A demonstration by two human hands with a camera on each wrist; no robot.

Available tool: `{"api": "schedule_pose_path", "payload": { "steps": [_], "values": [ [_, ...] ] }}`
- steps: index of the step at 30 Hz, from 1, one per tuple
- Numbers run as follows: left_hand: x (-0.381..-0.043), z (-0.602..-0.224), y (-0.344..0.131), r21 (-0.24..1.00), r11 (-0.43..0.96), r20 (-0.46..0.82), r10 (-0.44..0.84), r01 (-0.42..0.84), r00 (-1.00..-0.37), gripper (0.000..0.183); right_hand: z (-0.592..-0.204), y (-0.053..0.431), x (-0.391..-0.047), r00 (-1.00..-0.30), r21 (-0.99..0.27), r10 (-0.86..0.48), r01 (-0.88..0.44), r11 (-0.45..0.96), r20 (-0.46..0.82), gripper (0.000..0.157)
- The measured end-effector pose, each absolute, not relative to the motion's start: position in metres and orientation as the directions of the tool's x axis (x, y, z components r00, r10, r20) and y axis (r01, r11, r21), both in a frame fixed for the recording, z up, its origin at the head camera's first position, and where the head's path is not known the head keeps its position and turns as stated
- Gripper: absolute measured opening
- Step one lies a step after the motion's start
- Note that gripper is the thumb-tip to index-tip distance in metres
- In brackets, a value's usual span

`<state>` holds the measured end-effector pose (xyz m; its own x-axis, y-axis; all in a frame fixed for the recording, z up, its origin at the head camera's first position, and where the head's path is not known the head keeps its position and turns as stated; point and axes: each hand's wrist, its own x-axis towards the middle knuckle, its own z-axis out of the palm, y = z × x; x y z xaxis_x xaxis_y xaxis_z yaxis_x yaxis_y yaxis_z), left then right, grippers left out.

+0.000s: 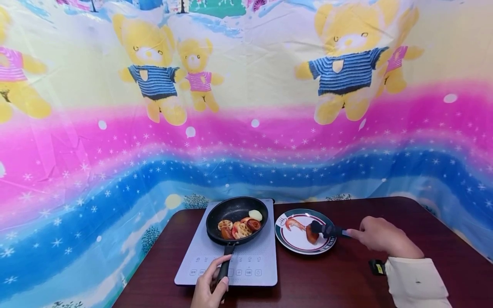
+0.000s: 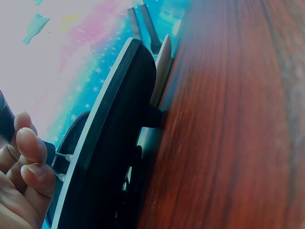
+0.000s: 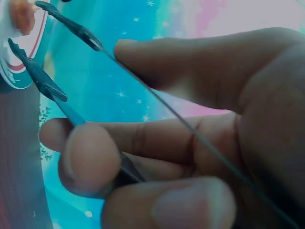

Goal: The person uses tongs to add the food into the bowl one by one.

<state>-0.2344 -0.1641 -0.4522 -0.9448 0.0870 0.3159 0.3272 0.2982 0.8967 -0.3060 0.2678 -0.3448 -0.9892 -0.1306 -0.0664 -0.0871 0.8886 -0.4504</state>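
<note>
While the left hand (image 1: 209,285) curls round the pan (image 1: 236,219) handle on the cooker (image 1: 231,261), the right hand (image 1: 379,235) pinches tongs (image 1: 327,231) whose tips close on a red-brown slice (image 1: 312,235) over the plate (image 1: 304,248). A shrimp (image 1: 294,223) lies on the plate just beside it. In the pan sit lotus root and other pieces. To do this step well, I judge the tongs should keep an even squeeze so the slice cannot slip, stay low over the plate, and the left hand should hold the pan level and steady on the cooker, which rests on the table (image 1: 346,278).
</note>
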Motion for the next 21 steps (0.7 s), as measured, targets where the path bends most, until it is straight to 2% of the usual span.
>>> {"api": "schedule_pose_path", "payload": {
  "steps": [10,16,21],
  "values": [
    [-0.234,-0.451,-0.165,0.9,0.302,0.297,0.099,0.314,-0.95,0.044,-0.347,0.26,-0.311,-0.996,-0.375,-0.09,-0.074,0.924,-0.025,0.029],
    [-0.234,-0.451,-0.165,0.898,0.304,0.3,0.099,0.316,-0.949,0.044,-0.342,0.261,-0.31,-1.0,-0.323,-0.031,-0.029,0.946,-0.002,0.027],
    [-0.234,-0.451,-0.165,0.893,0.309,0.311,0.097,0.326,-0.945,0.043,-0.339,0.26,-0.309,-1.0,-0.33,-0.026,-0.026,0.944,0.003,0.033]
  ]
}}
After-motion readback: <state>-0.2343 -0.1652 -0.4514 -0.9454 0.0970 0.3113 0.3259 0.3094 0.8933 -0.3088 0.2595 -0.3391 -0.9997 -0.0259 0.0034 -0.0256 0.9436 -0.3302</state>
